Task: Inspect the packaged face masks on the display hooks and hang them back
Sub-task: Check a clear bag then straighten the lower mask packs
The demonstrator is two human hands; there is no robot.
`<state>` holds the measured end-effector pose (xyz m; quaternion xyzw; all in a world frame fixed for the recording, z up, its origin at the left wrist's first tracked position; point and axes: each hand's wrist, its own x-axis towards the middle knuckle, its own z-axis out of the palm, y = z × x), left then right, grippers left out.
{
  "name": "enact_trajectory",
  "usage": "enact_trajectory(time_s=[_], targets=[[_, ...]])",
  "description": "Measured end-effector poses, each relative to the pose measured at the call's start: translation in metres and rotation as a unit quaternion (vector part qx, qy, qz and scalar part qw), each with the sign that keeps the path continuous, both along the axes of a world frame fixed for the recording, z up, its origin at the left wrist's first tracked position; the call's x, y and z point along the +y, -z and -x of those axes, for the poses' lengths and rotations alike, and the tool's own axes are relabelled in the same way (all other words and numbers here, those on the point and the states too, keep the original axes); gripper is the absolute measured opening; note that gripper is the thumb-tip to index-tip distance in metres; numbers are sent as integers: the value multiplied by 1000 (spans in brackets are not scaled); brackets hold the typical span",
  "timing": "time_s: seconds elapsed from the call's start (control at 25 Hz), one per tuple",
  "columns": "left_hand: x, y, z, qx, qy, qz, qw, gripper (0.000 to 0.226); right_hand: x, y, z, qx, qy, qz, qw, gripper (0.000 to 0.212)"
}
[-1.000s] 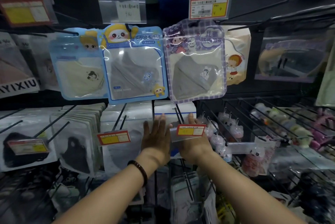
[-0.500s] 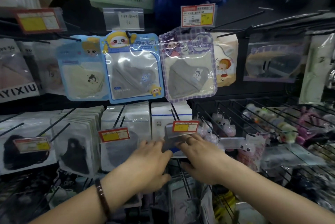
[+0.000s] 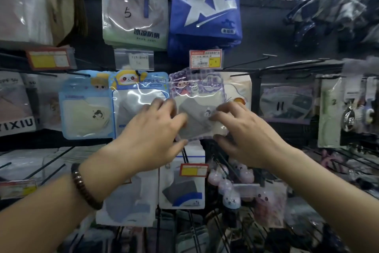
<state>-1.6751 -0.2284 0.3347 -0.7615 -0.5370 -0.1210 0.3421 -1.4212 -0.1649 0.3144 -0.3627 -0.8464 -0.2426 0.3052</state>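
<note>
Both hands have been raised from the white pack on the lower row to the purple mask pack point(image 3: 196, 101) hanging on its hook, where the left hand point(image 3: 152, 134) and right hand point(image 3: 245, 129) are pinched around its lower edges, so its inspection appears to begin.

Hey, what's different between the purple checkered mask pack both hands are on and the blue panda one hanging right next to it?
The purple checkered pack has a plaid border and a cartoon girl on its header; the blue panda pack has a solid blue border and a panda face. The purple pack has the left hand and right hand at its lower edges; of the panda pack, the left hand only covers a lower corner. Both show a grey mask through a clear window.
</note>
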Motion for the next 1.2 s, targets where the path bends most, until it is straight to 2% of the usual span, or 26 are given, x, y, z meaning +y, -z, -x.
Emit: enact_trajectory(time_s=[0.12, 0.2, 0.4, 0.72, 1.0, 1.2], targets=[[34, 8, -2, 55, -34, -25, 998, 77, 24, -13, 1, -38, 58, -8, 998, 64], [52, 11, 1, 87, -64, -20, 994, 83, 36, -14, 5, -44, 58, 8, 997, 67], [83, 13, 3, 133, -117, -52, 983, 80, 65, -11, 19, -26, 56, 50, 997, 73], [119, -10, -10, 145, -172, -5, 974, 81, 91, -21, 53, -41, 105, 84, 990, 72], [122, -11, -7, 134, -143, -21, 980, 81, 87, -26, 61, -34, 114, 87, 989, 67], [92, 8, 31, 34, -17, -70, 997, 74, 55, -18, 62, 37, 43, 64, 996, 66]])
